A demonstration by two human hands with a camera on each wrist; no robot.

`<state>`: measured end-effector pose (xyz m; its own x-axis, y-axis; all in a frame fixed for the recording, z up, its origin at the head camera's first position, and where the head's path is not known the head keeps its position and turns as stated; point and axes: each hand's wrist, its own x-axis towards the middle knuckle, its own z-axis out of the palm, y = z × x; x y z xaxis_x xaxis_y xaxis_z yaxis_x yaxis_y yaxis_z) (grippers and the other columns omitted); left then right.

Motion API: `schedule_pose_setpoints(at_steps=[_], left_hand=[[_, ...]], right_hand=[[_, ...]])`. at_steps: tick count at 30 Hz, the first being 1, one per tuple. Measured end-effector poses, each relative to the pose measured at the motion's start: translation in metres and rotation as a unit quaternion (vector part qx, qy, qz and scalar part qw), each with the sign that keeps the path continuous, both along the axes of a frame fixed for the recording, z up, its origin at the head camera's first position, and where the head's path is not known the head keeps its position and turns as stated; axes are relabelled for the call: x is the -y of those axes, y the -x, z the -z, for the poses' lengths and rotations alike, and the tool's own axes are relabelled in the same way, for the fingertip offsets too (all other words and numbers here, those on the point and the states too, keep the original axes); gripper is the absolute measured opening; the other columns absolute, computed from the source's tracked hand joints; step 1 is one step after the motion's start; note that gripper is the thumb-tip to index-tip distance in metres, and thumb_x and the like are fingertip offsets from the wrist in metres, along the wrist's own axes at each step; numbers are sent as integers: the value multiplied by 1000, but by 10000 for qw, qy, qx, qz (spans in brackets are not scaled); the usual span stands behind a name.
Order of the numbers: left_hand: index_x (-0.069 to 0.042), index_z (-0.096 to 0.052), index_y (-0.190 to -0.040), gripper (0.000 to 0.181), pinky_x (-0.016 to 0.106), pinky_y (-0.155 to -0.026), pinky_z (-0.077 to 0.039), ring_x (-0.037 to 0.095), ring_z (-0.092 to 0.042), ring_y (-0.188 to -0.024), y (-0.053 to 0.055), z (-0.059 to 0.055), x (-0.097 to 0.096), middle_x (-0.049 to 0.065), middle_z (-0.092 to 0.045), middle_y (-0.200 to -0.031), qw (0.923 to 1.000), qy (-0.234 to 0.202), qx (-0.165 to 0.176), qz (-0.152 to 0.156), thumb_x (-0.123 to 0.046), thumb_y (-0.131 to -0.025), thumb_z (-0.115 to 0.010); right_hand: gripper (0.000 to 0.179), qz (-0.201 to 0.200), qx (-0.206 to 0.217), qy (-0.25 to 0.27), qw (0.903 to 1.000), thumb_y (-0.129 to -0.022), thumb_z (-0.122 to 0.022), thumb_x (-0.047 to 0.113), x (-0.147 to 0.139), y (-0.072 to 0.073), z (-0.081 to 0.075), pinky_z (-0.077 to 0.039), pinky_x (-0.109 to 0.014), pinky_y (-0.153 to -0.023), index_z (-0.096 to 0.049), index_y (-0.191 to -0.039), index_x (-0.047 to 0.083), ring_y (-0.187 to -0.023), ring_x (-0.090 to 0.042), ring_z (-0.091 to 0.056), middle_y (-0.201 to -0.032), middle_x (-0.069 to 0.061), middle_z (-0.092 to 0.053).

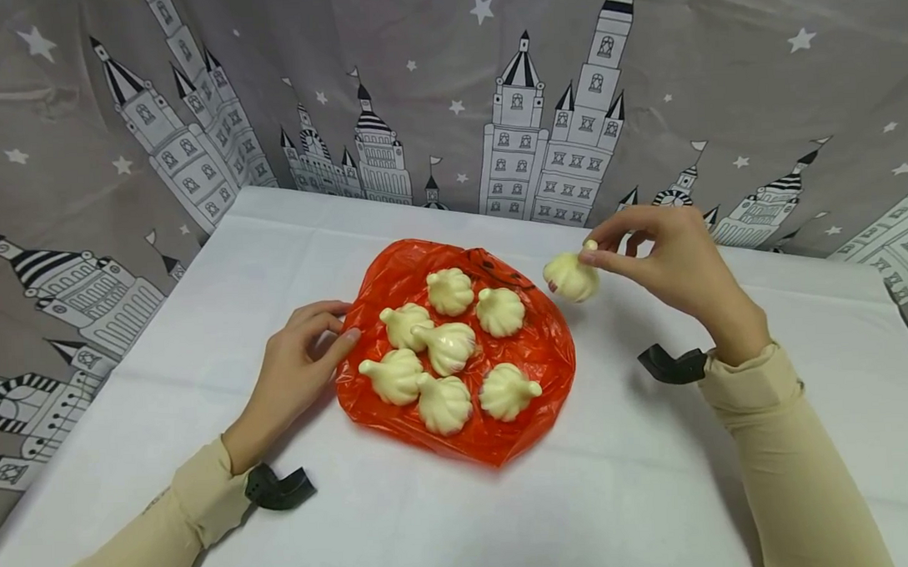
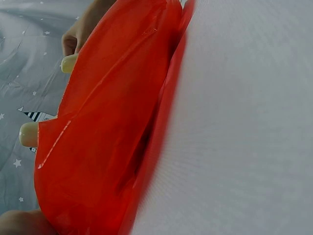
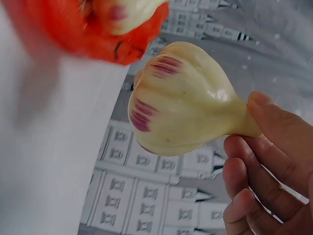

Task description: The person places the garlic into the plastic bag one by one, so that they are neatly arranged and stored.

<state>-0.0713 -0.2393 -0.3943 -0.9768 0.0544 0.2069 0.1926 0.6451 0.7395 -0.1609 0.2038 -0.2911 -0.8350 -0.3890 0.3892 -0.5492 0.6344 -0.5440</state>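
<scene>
My right hand [image 1: 671, 255] pinches a garlic bulb [image 1: 571, 278] by its stem, holding it in the air just right of a red plastic bag [image 1: 497, 440]. In the right wrist view that bulb [image 3: 181, 103] is pale cream with purple streaks, and the thumb and fingers close on its narrow neck. Several more garlic bulbs [image 1: 445, 403] lie in the wide-open bag. At the bag's left side, my left hand [image 1: 295, 364] grips the rim between thumb and fingers. The bag's red wall [image 2: 107, 112] fills much of the left wrist view and hides most of its contents.
The bag lies on a white-covered table [image 1: 462, 525]. Behind it hangs a grey cloth [image 1: 415, 34] printed with castles and stars. A black strap-like piece [image 1: 670, 365] sticks out from the right wrist, and another black piece [image 1: 279, 487] from the left wrist.
</scene>
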Motion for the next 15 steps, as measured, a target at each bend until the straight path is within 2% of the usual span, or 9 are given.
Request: schedule_pose_setpoints(at_steps=[4,10,15], left_hand=[[-14,-68,-92,20,55,-111,-50,25,-56,-136,0,0,0,4,-67,-136,10000,13,8,-18,-30,-102,-72],[-13,-68,-92,20,55,-112,-49,25,-56,-137,0,0,0,5,-67,-137,10000,1,35,-31,-30,-102,-72],[-13,-68,-92,20,55,-113,-49,24,-56,-137,0,1,0,3,-67,-137,10000,-49,69,-51,-30,-102,-72]], right_hand=[[13,-226,-44,6,9997,-85,-91,21,10,-9,-7,-51,-17,-68,-81,-94,21,-77,-2,-62,-80,12,-71],[15,-653,-209,-257,9973,-83,-92,20,23,-21,-14,-48,-18,-68,-81,-94,21,-76,-4,-61,-80,13,-70],[15,-935,14,-505,9943,-83,-92,23,30,-27,-14,-47,-21,-68,-80,-93,24,-76,-6,-61,-80,15,-70]])
